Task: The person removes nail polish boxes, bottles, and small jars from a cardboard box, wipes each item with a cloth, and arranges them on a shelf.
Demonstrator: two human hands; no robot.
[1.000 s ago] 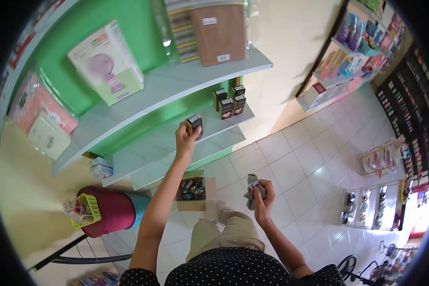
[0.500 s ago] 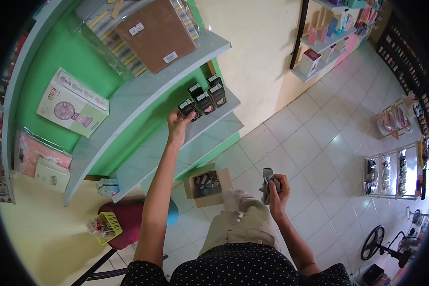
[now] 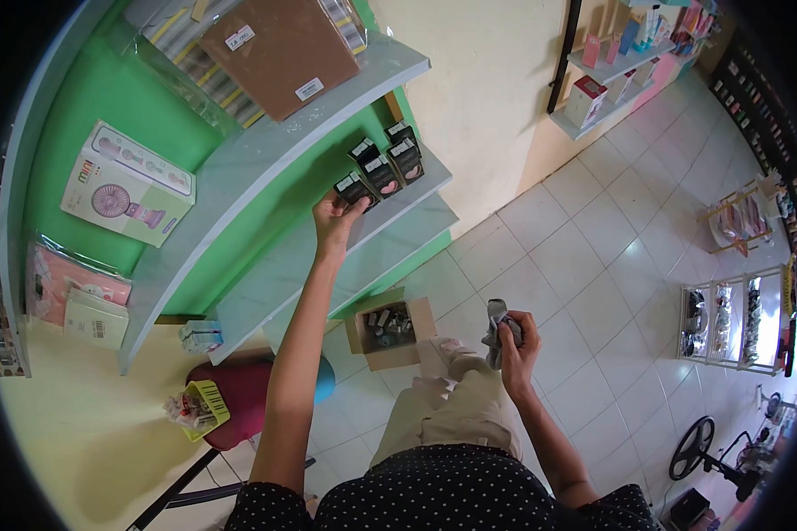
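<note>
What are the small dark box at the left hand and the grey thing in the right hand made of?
The small dark box looks like printed cardboard, sharp-edged, with a pale label panel. The grey thing in the right hand looks like soft cloth: it bunches and droops in folds.

A pale grey curved shelf (image 3: 266, 292) against a green back wall carries four small black boxes (image 3: 383, 168) clustered at its right end. Above those boxes, a higher grey shelf (image 3: 239, 168) bears a flat brown packet (image 3: 279, 53). Below them, an open cardboard box (image 3: 385, 332) sits on the white tiled floor (image 3: 593, 239)
</note>
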